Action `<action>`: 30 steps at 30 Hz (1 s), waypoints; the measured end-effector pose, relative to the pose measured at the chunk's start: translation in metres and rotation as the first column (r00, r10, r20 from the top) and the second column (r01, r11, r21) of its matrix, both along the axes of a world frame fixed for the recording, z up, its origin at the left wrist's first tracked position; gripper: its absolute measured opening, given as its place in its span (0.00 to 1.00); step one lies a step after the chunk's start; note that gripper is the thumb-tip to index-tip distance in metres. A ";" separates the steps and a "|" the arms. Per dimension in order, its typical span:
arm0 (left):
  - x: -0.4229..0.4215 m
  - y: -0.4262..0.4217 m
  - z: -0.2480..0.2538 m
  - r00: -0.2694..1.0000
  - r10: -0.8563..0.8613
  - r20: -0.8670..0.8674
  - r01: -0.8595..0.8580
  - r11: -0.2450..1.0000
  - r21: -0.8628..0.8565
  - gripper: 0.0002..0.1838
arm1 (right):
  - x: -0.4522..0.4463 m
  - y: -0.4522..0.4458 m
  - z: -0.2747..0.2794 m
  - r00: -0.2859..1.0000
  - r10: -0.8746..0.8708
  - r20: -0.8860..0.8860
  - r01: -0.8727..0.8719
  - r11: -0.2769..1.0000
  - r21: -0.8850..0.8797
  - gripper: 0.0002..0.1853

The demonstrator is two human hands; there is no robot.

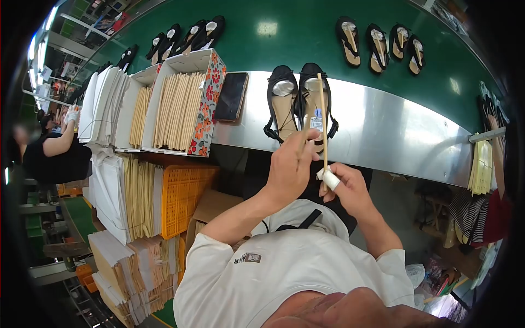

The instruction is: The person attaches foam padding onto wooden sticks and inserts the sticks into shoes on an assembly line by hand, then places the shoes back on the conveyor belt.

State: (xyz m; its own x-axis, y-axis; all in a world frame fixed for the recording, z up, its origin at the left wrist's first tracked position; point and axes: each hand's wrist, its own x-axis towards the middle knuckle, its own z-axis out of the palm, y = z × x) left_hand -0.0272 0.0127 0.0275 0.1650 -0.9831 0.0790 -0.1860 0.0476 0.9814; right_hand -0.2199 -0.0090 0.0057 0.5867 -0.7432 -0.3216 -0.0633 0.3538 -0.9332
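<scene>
A pair of black sandals [284, 104] with tan insoles and white stuffing in the toes lies on the metal edge in front of me. My left hand [290, 167] is just below the pair, its fingers curled near the right sandal's heel. A narrow tan strip shows along those fingers; I cannot tell what it is. With white wrapping on its thumb, my right hand [347, 186] grips the lower end of a thin wooden stick [324, 123]. The stick reaches up over the right sandal [313, 98], which has a label on its insole.
A black phone [232, 97] lies left of the sandals, beside a flowered box [203, 112] of wooden sticks. More sandals [377, 48] rest on the green surface [295, 33]. An orange crate [186, 191] and stacked boxes are at left. Another person [57, 147] is at far left.
</scene>
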 end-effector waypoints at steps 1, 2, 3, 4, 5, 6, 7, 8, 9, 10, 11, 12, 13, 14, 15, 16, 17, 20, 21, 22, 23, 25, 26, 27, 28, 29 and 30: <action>-0.001 -0.005 -0.003 0.982 -0.013 0.189 0.030 0.996 -0.085 0.13 | -0.002 -0.005 -0.001 1.000 0.007 0.007 -0.008 0.995 0.098 0.11; -0.002 -0.008 -0.009 0.983 -0.011 0.186 0.028 0.996 -0.089 0.13 | -0.002 -0.009 -0.002 1.000 0.015 0.015 -0.018 0.981 0.195 0.11; -0.003 -0.013 -0.014 0.964 -0.009 0.266 0.036 0.995 -0.095 0.14 | -0.001 -0.011 -0.003 0.999 -0.019 0.028 0.012 0.974 0.225 0.12; -0.004 -0.016 -0.018 0.938 -0.008 0.346 0.045 0.994 -0.099 0.15 | 0.000 -0.012 -0.003 1.000 -0.017 0.026 0.011 0.975 0.222 0.12; -0.005 -0.017 -0.021 0.928 0.008 0.373 0.029 0.995 -0.092 0.15 | 0.000 -0.013 -0.002 0.998 -0.049 0.051 0.032 0.959 0.281 0.12; -0.006 -0.018 -0.025 0.928 0.006 0.371 0.030 0.995 -0.092 0.15 | 0.000 -0.014 -0.001 0.994 -0.083 0.074 0.053 0.939 0.339 0.12; -0.006 -0.019 -0.030 0.923 0.031 0.383 0.022 0.991 -0.135 0.16 | 0.001 -0.014 0.000 0.994 -0.087 0.072 0.057 0.939 0.340 0.12; -0.006 -0.020 -0.034 0.918 0.057 0.393 0.015 0.984 -0.177 0.16 | 0.002 -0.014 0.002 0.991 -0.101 0.092 0.061 0.931 0.361 0.11; -0.006 -0.020 -0.031 0.919 0.054 0.391 0.018 0.984 -0.176 0.16 | 0.003 -0.014 0.002 0.987 -0.114 0.112 0.064 0.922 0.381 0.11; -0.005 -0.019 -0.027 0.920 0.021 0.392 0.031 0.992 -0.125 0.17 | 0.003 -0.015 0.002 0.987 -0.116 0.110 0.066 0.922 0.382 0.11; -0.004 -0.019 -0.024 0.920 -0.011 0.391 0.042 0.996 -0.073 0.17 | 0.004 -0.015 0.002 0.985 -0.122 0.120 0.066 0.917 0.393 0.11; -0.003 -0.019 -0.023 0.921 -0.009 0.390 0.041 0.996 -0.074 0.17 | 0.005 -0.016 0.002 0.983 -0.128 0.132 0.065 0.913 0.402 0.11; -0.002 -0.019 -0.021 0.921 -0.016 0.388 0.045 0.997 -0.068 0.17 | 0.005 -0.018 0.001 0.983 -0.126 0.132 0.063 0.914 0.401 0.11; -0.001 -0.018 -0.021 0.921 -0.023 0.388 0.051 0.997 -0.060 0.17 | 0.005 -0.018 0.000 0.978 -0.142 0.153 0.067 0.908 0.415 0.10; 0.000 -0.018 -0.020 0.921 -0.023 0.388 0.050 0.997 -0.060 0.17 | 0.005 -0.019 -0.001 0.972 -0.159 0.173 0.071 0.901 0.429 0.10; 0.001 -0.018 -0.020 0.923 -0.025 0.383 0.056 0.996 -0.070 0.16 | 0.007 -0.019 -0.002 0.972 -0.160 0.173 0.072 0.900 0.429 0.10; 0.001 -0.017 -0.020 0.926 -0.027 0.377 0.061 0.995 -0.080 0.16 | 0.008 -0.019 -0.003 0.968 -0.175 0.178 0.084 0.901 0.426 0.10; 0.000 -0.019 -0.026 0.933 0.019 0.360 0.029 0.991 -0.127 0.14 | 0.011 -0.021 -0.003 0.964 -0.194 0.184 0.101 0.901 0.423 0.10; 0.000 -0.020 -0.027 0.933 0.020 0.359 0.027 0.992 -0.127 0.14 | 0.012 -0.021 -0.004 0.962 -0.199 0.188 0.104 0.900 0.422 0.09; 0.001 -0.020 -0.026 0.937 0.012 0.349 0.032 0.992 -0.119 0.14 | 0.013 -0.022 -0.004 0.962 -0.199 0.188 0.104 0.900 0.423 0.09; 0.001 -0.021 -0.026 0.941 0.002 0.339 0.038 0.993 -0.112 0.14 | 0.014 -0.022 -0.005 0.960 -0.195 0.199 0.095 0.900 0.426 0.09; 0.002 -0.021 -0.022 0.948 -0.030 0.317 0.053 0.997 -0.062 0.14 | 0.014 -0.023 -0.007 0.958 -0.194 0.209 0.088 0.898 0.430 0.09; 0.003 -0.021 -0.021 0.954 -0.060 0.295 0.067 0.998 -0.014 0.14 | 0.015 -0.023 -0.008 0.961 -0.192 0.200 0.095 0.905 0.415 0.08; 0.005 -0.021 -0.021 0.953 -0.062 0.295 0.069 0.998 -0.013 0.14 | 0.015 -0.023 -0.010 0.963 -0.191 0.192 0.101 0.912 0.398 0.08; 0.006 -0.022 -0.022 0.964 -0.082 0.254 0.080 0.997 0.015 0.14 | 0.016 -0.024 -0.013 0.962 -0.192 0.192 0.102 0.911 0.399 0.08; 0.007 -0.023 -0.023 0.972 -0.100 0.211 0.092 0.995 0.044 0.14 | 0.016 -0.025 -0.016 0.965 -0.182 0.190 0.100 0.922 0.373 0.08; 0.007 -0.024 -0.023 0.972 -0.100 0.211 0.093 0.995 0.045 0.14 | 0.016 -0.025 -0.018 0.967 -0.171 0.187 0.098 0.933 0.346 0.08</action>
State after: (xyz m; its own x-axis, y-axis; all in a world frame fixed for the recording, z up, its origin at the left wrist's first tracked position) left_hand -0.0199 -0.0115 0.0040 0.0524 -0.9964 0.0673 -0.3868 0.0419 0.9212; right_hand -0.2037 -0.0342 -0.0126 0.5702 -0.6918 -0.4431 0.1914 0.6364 -0.7472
